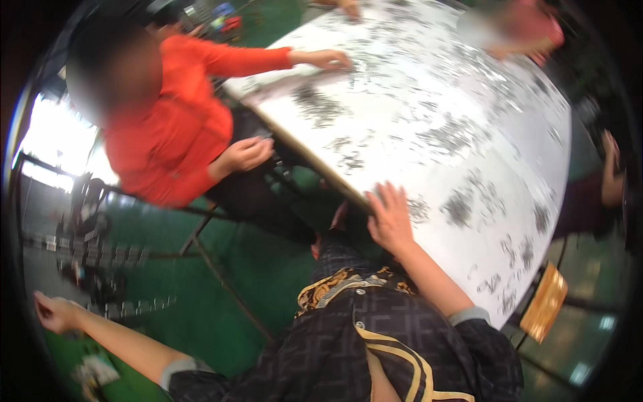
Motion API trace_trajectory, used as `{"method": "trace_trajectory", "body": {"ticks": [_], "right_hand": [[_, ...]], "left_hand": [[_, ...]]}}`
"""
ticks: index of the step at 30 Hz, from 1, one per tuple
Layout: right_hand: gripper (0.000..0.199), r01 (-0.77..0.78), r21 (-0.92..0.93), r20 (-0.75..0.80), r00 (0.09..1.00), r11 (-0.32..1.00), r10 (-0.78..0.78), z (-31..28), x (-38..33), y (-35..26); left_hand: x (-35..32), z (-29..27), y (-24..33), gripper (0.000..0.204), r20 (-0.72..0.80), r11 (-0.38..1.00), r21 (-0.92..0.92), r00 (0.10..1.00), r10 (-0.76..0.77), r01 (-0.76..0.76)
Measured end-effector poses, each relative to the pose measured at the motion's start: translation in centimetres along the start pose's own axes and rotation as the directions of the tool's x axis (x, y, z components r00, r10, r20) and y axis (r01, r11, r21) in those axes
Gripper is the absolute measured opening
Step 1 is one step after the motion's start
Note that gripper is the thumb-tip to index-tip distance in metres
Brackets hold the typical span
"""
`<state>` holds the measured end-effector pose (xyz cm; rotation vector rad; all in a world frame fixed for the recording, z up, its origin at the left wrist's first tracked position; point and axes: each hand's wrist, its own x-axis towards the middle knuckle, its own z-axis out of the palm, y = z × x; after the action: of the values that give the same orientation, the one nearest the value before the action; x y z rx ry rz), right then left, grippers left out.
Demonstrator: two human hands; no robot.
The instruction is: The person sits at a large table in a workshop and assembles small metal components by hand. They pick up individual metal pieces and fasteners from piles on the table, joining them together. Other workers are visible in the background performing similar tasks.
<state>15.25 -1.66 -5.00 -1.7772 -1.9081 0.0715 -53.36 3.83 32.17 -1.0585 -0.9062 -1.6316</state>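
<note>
My right hand [392,218] lies flat on the near edge of a white table [395,161], its fingers stretched and slightly apart, with nothing in them. Small dark thin pieces [459,208] lie in loose clusters just right of that hand, and many more are strewn across the tabletop. Far out to the left, away from the table, my left hand [57,313] is held with its fingers curled in. Whatever it may hold is hidden. The picture is smeared, so the kind of the small pieces cannot be made out.
A person in a red top [167,120] sits at the table's left side, one hand over the pieces. Other people are at the far and right sides. A wooden stool [544,303] stands at the right. Pale items [97,370] lie below my left hand, over a green floor [228,268].
</note>
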Motion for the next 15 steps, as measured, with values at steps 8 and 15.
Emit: {"method": "trace_trajectory", "body": {"ticks": [8, 15], "right_hand": [[0.05, -0.035, 0.134, -0.182, 0.982, 0.99, 0.059, -2.9, -3.1, 0.5], [0.047, -0.566, -0.046, -0.376, 0.773, 0.823, 0.511, -6.6, -7.3, 4.9]], "left_hand": [[-30.1, 6.1, 34.1, 0.008, 0.809, 0.753, -0.395, 0.587, 0.014, 0.526], [-36.4, 1.6, 51.9, 0.018, 0.825, 0.325, -0.509, 0.345, 0.447, 0.797]]}}
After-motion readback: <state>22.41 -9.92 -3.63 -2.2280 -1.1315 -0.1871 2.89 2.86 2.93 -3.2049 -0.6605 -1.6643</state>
